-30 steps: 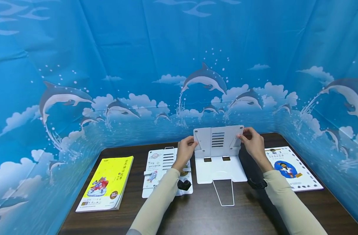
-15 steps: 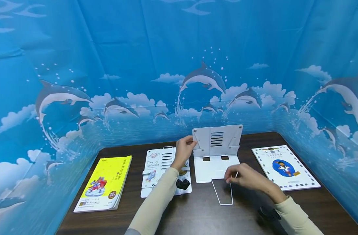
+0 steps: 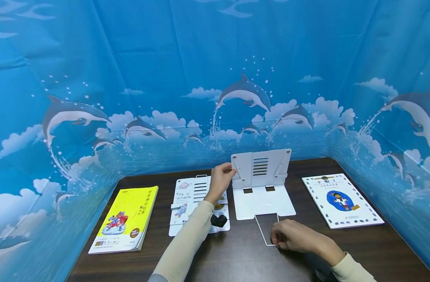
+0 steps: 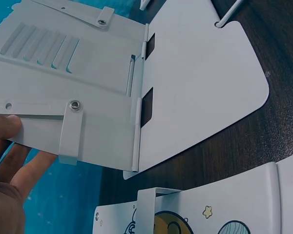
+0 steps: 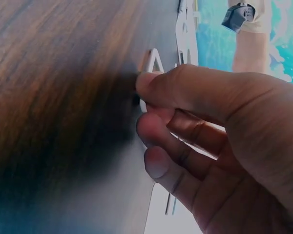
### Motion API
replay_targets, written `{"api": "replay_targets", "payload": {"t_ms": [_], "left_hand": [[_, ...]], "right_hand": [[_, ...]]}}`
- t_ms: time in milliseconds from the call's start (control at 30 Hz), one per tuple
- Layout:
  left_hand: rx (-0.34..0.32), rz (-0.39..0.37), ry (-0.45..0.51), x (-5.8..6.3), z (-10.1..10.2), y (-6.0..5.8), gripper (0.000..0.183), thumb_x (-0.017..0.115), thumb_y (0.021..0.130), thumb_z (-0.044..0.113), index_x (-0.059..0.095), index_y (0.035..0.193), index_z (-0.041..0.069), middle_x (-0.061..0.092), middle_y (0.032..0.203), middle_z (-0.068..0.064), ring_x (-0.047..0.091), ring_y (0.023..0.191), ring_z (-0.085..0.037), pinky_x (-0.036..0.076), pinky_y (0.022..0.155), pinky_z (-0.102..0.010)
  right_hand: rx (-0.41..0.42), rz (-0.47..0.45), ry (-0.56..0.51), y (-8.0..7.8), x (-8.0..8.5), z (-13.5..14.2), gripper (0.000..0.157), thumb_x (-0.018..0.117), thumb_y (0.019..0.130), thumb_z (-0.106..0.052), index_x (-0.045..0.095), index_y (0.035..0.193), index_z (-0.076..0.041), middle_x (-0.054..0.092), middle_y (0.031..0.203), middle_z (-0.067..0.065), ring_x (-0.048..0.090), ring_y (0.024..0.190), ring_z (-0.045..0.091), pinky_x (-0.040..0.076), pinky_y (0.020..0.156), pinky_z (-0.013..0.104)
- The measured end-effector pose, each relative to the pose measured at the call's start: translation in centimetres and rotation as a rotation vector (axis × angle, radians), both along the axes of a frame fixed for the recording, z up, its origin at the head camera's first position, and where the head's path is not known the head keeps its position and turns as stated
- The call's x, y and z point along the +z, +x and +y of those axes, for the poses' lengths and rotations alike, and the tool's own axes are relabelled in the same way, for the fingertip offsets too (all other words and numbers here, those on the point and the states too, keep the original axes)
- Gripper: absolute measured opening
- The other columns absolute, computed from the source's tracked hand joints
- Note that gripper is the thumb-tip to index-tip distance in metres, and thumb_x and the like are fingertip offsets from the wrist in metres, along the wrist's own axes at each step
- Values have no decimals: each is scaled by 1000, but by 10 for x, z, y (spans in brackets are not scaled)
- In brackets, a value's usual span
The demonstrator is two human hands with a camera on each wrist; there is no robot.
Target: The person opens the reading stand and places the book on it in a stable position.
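Note:
A white metal book stand is unfolded on the table, its back panel point(image 3: 242, 166) raised and its flat base plate point(image 3: 264, 203) lying toward me. My left hand point(image 3: 220, 182) pinches the left edge of the back panel; the left wrist view shows the thumb point(image 4: 7, 126) on the near face and the other fingers behind. From the base's front edge a wire leg point(image 3: 261, 230) extends over the table. At the leg's near right corner, my right hand point(image 3: 296, 236) pinches the wire between thumb point(image 5: 158, 87) and fingers. The right fingertips partly cover the wire.
Left of the stand lies a second, printed book stand point(image 3: 182, 197), partly under my left forearm. A yellow book point(image 3: 130, 215) lies at the far left of the dark table point(image 3: 236, 262). On the right is a white book point(image 3: 345, 201). A dolphin-print curtain point(image 3: 186, 78) surrounds the table.
My right hand has let go of the back panel's right edge, come down toward me and taken hold of the wire leg's near corner. The left hand keeps its grip.

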State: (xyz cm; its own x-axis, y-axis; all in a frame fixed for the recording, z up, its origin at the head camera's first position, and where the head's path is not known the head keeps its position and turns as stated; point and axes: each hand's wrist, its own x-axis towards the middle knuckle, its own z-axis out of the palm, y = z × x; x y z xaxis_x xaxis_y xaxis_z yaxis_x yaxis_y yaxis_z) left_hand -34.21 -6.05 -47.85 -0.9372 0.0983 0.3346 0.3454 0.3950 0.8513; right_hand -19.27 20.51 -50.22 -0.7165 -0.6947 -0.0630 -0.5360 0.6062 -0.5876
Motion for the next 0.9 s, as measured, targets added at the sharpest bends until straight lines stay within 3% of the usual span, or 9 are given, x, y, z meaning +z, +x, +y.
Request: {"api": "replay_targets", "payload": {"t_ms": [333, 700, 900], "left_hand": [[-16, -34, 7, -3, -4, 1, 19, 71, 103, 16, 80, 120, 12, 80, 115, -6, 76, 107, -20, 63, 93, -40], [-35, -52, 24, -4, -4, 3, 19, 71, 103, 15, 80, 119, 10, 81, 114, -8, 77, 105, -20, 64, 91, -37], [-39, -45, 26, -2, -5, 3, 18, 71, 103, 16, 80, 118, 10, 81, 114, -8, 77, 106, -21, 64, 92, -37]], "right_hand": [[-15, -62, -2, -1, 3, -2, 24, 78, 82, -1, 66, 85, -21, 57, 75, -15, 49, 66, -5, 43, 58, 18], [-66, -92, -78, -8, 21, 6, 20, 76, 82, -3, 67, 89, -20, 58, 79, -15, 55, 73, -1, 46, 63, 20], [-126, 27, -181, -20, 32, 11, 19, 74, 85, 0, 66, 91, -16, 57, 80, -12, 54, 73, 2, 47, 62, 21]]}}
